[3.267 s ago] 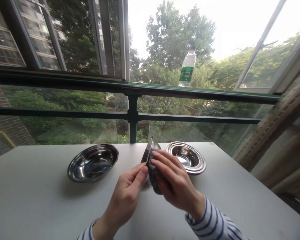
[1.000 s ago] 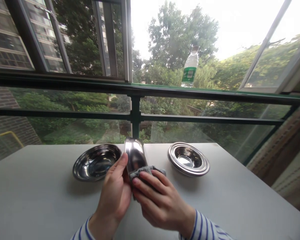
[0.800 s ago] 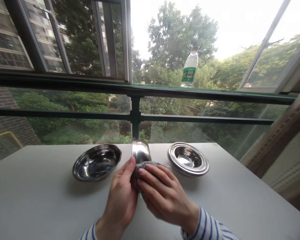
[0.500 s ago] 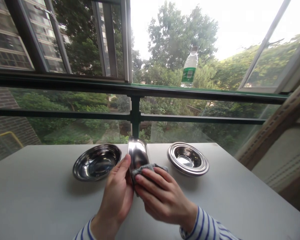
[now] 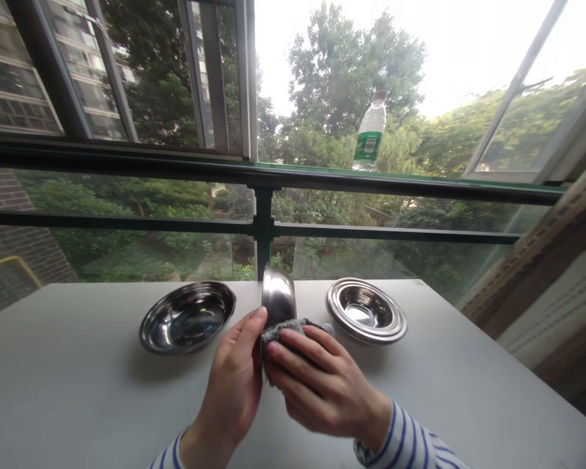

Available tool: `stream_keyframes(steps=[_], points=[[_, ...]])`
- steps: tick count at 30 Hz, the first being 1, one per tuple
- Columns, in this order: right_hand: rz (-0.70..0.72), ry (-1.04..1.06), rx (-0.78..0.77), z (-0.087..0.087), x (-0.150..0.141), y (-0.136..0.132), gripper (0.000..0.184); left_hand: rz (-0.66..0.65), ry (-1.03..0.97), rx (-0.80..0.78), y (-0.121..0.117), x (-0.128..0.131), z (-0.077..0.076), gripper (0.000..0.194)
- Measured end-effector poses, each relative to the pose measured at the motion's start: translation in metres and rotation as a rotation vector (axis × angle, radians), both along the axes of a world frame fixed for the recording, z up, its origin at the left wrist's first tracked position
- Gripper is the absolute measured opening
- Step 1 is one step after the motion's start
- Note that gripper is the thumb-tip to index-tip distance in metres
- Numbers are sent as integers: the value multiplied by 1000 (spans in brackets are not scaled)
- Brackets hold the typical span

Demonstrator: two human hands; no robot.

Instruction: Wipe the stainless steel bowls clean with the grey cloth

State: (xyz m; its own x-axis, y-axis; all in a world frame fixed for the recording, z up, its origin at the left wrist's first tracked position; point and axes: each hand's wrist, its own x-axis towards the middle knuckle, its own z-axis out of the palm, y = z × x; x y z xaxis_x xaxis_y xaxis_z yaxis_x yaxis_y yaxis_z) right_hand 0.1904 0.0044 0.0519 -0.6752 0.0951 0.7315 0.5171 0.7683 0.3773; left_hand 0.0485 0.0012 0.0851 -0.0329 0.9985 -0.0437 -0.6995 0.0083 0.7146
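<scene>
A shiny steel bowl point(image 5: 280, 296) is held on its side above the middle of the table, its rounded outside turned to the right. My left hand point(image 5: 237, 371) grips it by the rim, thumb at the edge; the bowl's inside is turned away from view. My right hand point(image 5: 322, 378) is closed over a grey cloth point(image 5: 305, 324) and presses it against the bowl's outer wall. The cloth is partly hidden under the fingers, and both hands cover the bowl's lower part.
On the white table point(image 5: 88, 391), a wide steel bowl point(image 5: 188, 318) sits to the left and a stack of steel bowls point(image 5: 366, 311) to the right. Beyond the far edge runs a dark green railing point(image 5: 176, 170), with a plastic bottle point(image 5: 370, 133) standing on it.
Both hands have shifted slightly right with the bowl and cloth. The bowl has turned a little more edge-on. The other bowls stay in place.
</scene>
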Motion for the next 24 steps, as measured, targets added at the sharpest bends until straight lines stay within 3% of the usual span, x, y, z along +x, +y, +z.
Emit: stream_keyframes(steps=[8, 11, 15, 18, 24], points=[[22, -24, 17, 0, 0, 2, 30, 7, 153, 43, 2, -3, -4, 14], [5, 18, 0, 5, 5, 4, 30, -59, 200, 59, 1, -3, -5, 15], [-36, 123, -110, 14, 16, 8, 33, -169, 257, 77, -1, -2, -6, 20], [-70, 180, -180, 16, 19, 8, 36, -164, 287, 79, -2, -2, -8, 23], [10, 71, -111, 16, 16, 6, 31, -158, 324, 118, 1, -5, -13, 20]])
